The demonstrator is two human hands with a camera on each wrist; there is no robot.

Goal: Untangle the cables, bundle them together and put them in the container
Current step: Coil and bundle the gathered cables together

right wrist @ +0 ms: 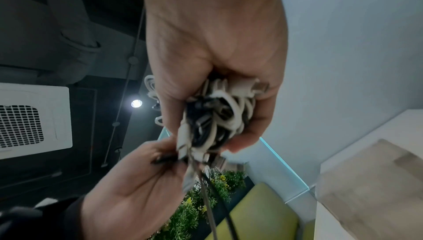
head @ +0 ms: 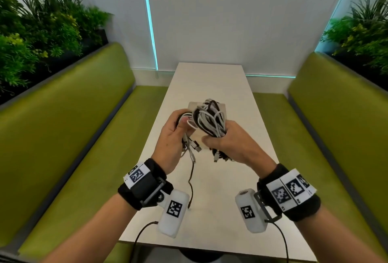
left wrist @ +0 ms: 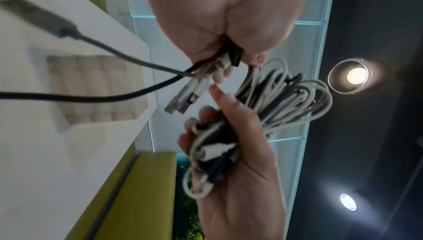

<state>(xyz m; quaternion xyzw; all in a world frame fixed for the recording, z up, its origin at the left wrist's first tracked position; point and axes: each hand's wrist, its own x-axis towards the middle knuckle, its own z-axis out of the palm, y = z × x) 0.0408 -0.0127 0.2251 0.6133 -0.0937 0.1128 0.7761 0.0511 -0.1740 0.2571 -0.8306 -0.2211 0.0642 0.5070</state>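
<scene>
We are at a narrow white table [head: 210,80] set between two green benches [head: 63,120], with planters behind them and a pale wall beyond. On the table, partly hidden behind our hands, sits the container [head: 221,108], a shallow pale box; the left wrist view shows it as a ribbed tray [left wrist: 91,88] lying flat.

Everything turns on the container, so we place things by it. The bundle of cables [head: 210,120], white and dark loops together, is held in the air above the container and slightly nearer to us. Its long axis runs roughly upright, loops at the top and plug ends hanging below.

Our right hand [head: 233,143] is wrapped tightly round the waist of the coil, fingers and thumb curled over it. Our left hand [head: 174,134] sits just beside it, fingers curled on a few loose strands and plug ends [left wrist: 190,97]. One dark cable [head: 191,180] hangs from the left hand down toward the table's near end.

We judge the bundle nearly gathered, with that trailing end left to wind in. The right hand is nearer the container and carries the mass, so lowering looks like its job.
</scene>
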